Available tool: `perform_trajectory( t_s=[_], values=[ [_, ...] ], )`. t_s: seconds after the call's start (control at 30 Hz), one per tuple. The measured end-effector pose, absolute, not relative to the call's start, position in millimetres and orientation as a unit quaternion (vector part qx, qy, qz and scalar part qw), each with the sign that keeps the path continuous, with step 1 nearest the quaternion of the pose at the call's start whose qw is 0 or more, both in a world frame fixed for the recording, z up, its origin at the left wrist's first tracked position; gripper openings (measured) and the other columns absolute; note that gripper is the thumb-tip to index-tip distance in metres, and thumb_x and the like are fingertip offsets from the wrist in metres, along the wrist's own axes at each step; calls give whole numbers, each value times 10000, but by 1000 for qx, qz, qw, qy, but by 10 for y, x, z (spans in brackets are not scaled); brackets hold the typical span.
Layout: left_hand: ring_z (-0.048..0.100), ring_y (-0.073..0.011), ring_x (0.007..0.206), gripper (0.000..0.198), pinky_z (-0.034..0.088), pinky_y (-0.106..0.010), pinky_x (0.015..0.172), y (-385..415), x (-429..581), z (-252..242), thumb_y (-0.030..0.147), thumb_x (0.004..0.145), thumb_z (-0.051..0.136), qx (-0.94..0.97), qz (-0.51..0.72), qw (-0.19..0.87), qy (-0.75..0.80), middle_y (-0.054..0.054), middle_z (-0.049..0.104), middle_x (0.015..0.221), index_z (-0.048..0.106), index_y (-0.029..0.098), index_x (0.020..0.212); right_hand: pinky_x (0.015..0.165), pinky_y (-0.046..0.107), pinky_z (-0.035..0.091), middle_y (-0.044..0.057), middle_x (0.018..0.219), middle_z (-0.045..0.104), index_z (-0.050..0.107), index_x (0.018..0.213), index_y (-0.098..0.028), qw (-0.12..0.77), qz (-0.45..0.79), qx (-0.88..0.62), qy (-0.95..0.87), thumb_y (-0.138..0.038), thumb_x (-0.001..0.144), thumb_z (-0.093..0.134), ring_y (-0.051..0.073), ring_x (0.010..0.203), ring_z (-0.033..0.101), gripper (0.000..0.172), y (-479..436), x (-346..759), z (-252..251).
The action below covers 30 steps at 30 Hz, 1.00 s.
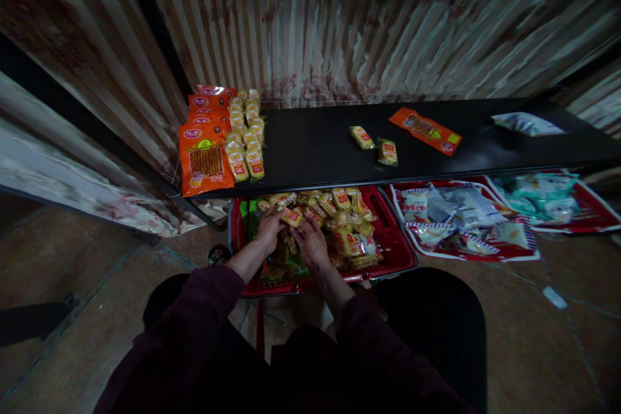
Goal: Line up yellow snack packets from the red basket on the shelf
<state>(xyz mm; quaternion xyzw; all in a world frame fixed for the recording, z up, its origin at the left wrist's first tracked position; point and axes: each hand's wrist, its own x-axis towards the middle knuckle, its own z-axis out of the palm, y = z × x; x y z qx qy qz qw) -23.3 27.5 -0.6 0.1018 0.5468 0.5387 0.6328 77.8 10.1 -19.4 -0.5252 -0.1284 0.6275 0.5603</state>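
Between both hands is a small yellow snack packet (292,217) with a red and white label. My left hand (270,229) is closed on its left end, and my right hand (310,240) grips its lower right side. Both are above a red basket (395,252) heaped with similar yellow packets (347,240) and some green wrappers. On the black shelf (310,142) behind, yellow packets (246,136) stand in two rows at the left end. Orange snack bags (207,158) stand in a line beside them.
Two loose yellow packets (362,137), an orange bag (427,131) and a whitish packet (528,123) lie on the shelf. Right of my basket sit a basket of white packets (466,213) and one of teal packets (546,197). A pleated curtain (310,26) hangs behind.
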Motion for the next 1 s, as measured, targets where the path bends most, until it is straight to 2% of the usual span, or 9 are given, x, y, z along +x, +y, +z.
perform_trajectory(
  t_s=[0.33,0.53,0.73,1.0],
  values=[
    [594,-115,672,389,454,-243,678,293,-227,-32,114,669,594,92,550,622,549,-8,649,757,606,187,1051,684,265,533,-53,663,596,574,831,-255,538,627,-546,-139,-306,556,744,110,642,581,327,-15,716,-275],
    [595,-106,671,325,465,-240,703,305,-212,-52,88,672,586,83,563,621,539,0,639,745,598,177,984,650,240,514,-44,689,613,583,736,-232,536,630,-549,-118,-266,492,775,101,642,566,313,-67,691,-201],
    [616,-121,710,280,472,-258,740,313,-205,-63,101,672,609,76,562,624,538,1,649,755,600,171,942,648,234,490,-39,687,639,608,791,-233,532,633,-545,-135,-268,479,775,112,664,573,355,-84,690,-125],
    [620,-124,702,369,479,-261,738,325,-196,-76,48,700,551,61,567,632,524,-8,649,754,583,153,1053,617,248,442,-32,717,645,643,978,-230,511,635,-540,-209,-294,525,745,113,631,543,468,-92,706,-94]
  ],
)
